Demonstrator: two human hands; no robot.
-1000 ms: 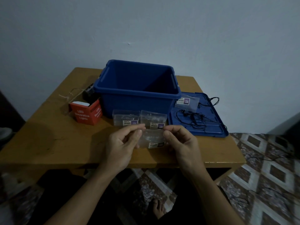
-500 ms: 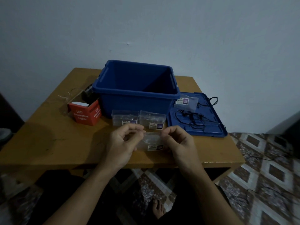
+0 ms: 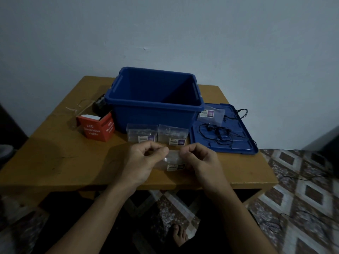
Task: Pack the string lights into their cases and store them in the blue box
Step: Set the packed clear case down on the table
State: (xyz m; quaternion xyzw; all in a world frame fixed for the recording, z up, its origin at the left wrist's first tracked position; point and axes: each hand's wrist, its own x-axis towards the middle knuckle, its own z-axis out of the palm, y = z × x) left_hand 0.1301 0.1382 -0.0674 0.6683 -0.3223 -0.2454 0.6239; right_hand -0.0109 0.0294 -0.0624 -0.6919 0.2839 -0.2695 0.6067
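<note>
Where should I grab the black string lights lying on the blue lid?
Pinch the black string lights from above at the dense knot in the middle. They lie flat and loose on the blue lid, thin loops trailing toward its far edge, so the knot gathers most wire. Free a hand first: left hand and right hand pinch a clear case.

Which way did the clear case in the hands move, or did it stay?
No move. The clear case, pinched by left hand and right hand, still sits just in front of the two standing cases.
</note>
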